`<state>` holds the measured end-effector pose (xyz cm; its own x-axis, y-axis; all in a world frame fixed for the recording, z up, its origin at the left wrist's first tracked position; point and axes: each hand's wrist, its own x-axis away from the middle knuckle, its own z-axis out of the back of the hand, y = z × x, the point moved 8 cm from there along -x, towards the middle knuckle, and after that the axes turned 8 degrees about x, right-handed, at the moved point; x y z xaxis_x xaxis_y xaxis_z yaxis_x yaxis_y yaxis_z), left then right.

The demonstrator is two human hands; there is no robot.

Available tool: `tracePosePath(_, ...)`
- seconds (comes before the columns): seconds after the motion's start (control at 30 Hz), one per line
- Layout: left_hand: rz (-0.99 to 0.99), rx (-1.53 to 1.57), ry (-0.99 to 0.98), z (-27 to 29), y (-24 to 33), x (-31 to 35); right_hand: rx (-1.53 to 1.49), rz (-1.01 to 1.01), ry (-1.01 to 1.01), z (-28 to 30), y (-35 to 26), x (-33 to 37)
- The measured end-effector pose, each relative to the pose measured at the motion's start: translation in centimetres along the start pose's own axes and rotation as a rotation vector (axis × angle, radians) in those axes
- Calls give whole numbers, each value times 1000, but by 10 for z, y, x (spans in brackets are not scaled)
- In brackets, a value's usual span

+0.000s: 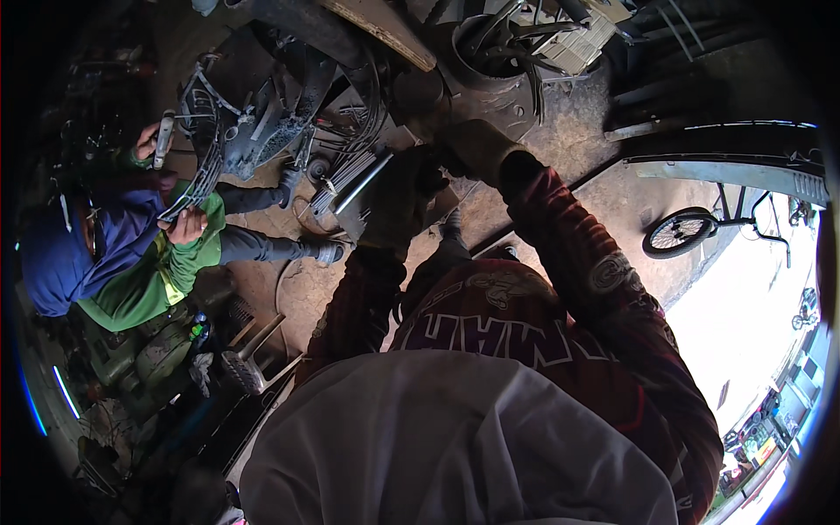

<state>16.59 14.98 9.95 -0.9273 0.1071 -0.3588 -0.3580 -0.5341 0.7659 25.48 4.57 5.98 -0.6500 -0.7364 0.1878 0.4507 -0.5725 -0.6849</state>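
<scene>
In front of my chest, my two gloved hands come together. My left hand has a dark glove, its fingers curled and largely in shadow. My right hand, in a lighter tan glove, reaches in from the right with its fingers bent toward the left one. Whatever is between them is too dark to make out. Just left of my left glove, a bright metal rod lies across a bundle of thin rods. Beyond my hands stands a round metal drum with metal pieces in its top.
At left, a person in blue and green holds a bent-bar metal frame and a light grey tool. Scrap metal and a wooden plank lie ahead. A bicycle stands right; machinery sits lower left.
</scene>
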Motion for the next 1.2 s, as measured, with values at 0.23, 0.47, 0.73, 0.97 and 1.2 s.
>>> tracePosePath(0.23,156,249,-5,-1,-27,-1,-10,-21,9,6,7,-2)
tracePosePath(0.47,396,768,108,-23,-58,0,184,35,-28,5,1,-3)
tracePosePath(0.73,721,1336,230,-43,-80,16,185,73,60,12,2,9)
tracePosePath(0.97,625,946,190,-31,-72,9,151,19,15,12,7,9)
tracePosePath(1.2,674,794,191,-29,-81,19,-12,-306,275,39,13,23)
